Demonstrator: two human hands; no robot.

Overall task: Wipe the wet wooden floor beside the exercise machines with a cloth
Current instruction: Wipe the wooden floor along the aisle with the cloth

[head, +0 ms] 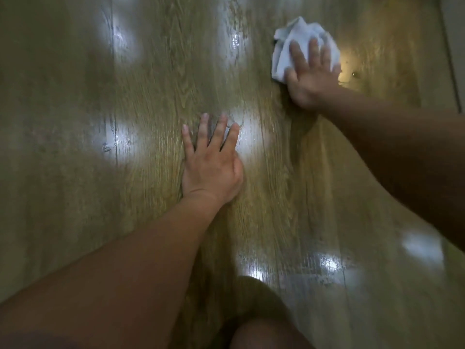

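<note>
The left hand (212,167) lies flat on the floor (151,71) near the middle of the view, palm down, fingers straight and slightly spread, holding nothing. Its forearm runs back toward the lower left corner.

The right hand (310,79) is stretched out toward the upper right, well apart from the left. It presses down on the cloth (289,44) with straight, spread fingers; the palm and fingers lie on top of the fabric rather than curling round it. This hand is blurred, so finer detail of the fingers cannot be made out.

The cloth is white and crumpled, bunched on the floor under and beyond the right fingers, with most of it showing above and to the left of the hand.

The floor is wood-grain planks running up and down the view. Bright glossy patches of reflected light lie on it, one just beside the left fingertips, others at the upper left, upper middle and lower right.

A bare knee (266,333) shows at the bottom edge, between the two forearms
</note>
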